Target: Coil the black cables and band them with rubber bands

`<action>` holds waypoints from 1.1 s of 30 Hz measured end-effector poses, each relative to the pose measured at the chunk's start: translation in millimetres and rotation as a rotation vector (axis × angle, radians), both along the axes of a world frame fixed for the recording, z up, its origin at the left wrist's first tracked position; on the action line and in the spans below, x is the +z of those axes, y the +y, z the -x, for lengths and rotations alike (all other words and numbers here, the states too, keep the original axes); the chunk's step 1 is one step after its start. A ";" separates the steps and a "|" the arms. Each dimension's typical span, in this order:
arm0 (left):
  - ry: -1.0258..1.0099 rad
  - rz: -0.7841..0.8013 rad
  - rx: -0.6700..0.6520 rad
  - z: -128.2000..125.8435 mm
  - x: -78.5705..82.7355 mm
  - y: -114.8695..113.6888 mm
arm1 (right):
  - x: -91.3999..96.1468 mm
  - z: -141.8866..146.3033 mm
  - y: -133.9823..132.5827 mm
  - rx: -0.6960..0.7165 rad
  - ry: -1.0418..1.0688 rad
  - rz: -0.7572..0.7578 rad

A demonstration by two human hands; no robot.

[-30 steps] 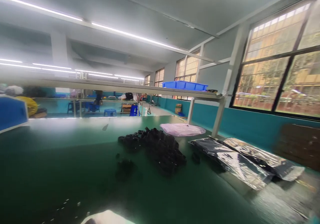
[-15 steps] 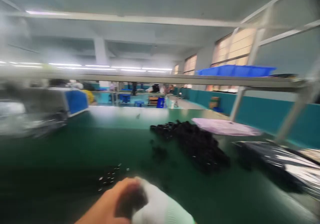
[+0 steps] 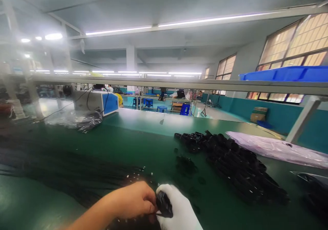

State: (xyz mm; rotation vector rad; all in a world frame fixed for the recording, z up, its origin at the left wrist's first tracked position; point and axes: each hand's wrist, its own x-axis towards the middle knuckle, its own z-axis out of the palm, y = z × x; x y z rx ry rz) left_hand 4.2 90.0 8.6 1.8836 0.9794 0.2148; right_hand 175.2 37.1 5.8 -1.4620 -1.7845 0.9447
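Note:
My right hand (image 3: pixel 178 207), in a white glove, is closed around a small coil of black cable (image 3: pixel 164 202) above the near part of the green table (image 3: pixel 143 139). Bare and with fingers pinched, my left hand (image 3: pixel 137 199) meets the coil from the left, and a thin dark strand runs between the two hands. Loose black cables (image 3: pixel 74 168) with small pale ends stretch leftward across the table, partly behind my left forearm. On the right lies a heap of coiled black cables (image 3: pixel 233 165), with a smaller dark bunch (image 3: pixel 186 165) beside it.
A shelf rail (image 3: pixel 153 82) crosses above the table and carries a blue tray (image 3: pixel 287 73) at right. At the left back stand a blue-and-white box-like machine (image 3: pixel 110 103) and a clear plastic bag (image 3: pixel 79 119). Pinkish plastic packaging (image 3: pixel 274 146) lies beyond the heap.
My view has turned to the left, so the table's things sit further right. The picture is sharper, and the black coil between my hands now shows.

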 end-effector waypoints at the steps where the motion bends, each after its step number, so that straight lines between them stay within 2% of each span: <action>1: -0.015 -0.024 0.034 -1.0 -4.3 -2.5 | 2.7 -0.9 -1.2 0.021 0.087 0.017; 4: 0.050 -0.094 0.108 -9.8 -11.2 -16.9 | 3.3 -6.4 -6.6 0.185 0.636 0.243; 6: 0.044 0.014 0.172 -14.3 -8.3 -24.2 | -0.5 -9.1 -10.1 0.231 0.919 0.406; 8: -0.091 0.203 0.279 -15.1 0.2 -26.4 | -5.5 -9.2 -11.6 0.222 1.033 0.421; 11: -0.452 0.370 0.414 -12.7 15.0 -25.9 | -13.1 -6.2 -8.7 0.250 1.044 0.330; 13: -0.661 0.383 0.399 -11.8 21.1 -27.5 | -16.9 -4.8 -4.8 0.346 1.085 0.331; 15: -0.735 0.336 0.379 -11.7 23.5 -31.2 | -18.8 -4.7 -1.1 0.409 1.142 0.345; 17: -0.652 0.157 0.391 -12.4 24.3 -35.7 | -19.2 -4.8 1.3 0.431 1.128 0.371; 20: -0.408 -0.221 0.337 -14.8 26.8 -39.1 | -20.4 -3.7 1.2 0.411 1.082 0.426; 22: -0.311 -0.322 0.284 -16.6 29.9 -36.7 | -23.5 -2.8 -0.2 0.367 1.100 0.438; 24: -0.266 -0.254 0.266 -16.4 32.3 -30.7 | -27.3 -2.6 -0.8 0.309 1.160 0.510; 26: -0.269 -0.130 0.255 -14.3 32.0 -22.8 | -30.0 -2.3 1.2 0.281 1.230 0.660; 28: -0.291 -0.012 0.252 -12.2 28.0 -15.6 | -30.6 -0.9 5.1 0.288 1.266 0.806; 29: -0.308 0.048 0.275 -12.1 24.7 -12.8 | -30.3 0.2 7.2 0.298 1.244 0.813; 31: -0.347 0.140 0.363 -14.5 17.0 -8.9 | -29.0 2.2 10.4 0.270 1.116 0.684; 33: -0.390 0.182 0.439 -19.0 10.1 -7.2 | -28.0 2.9 11.6 0.205 0.925 0.465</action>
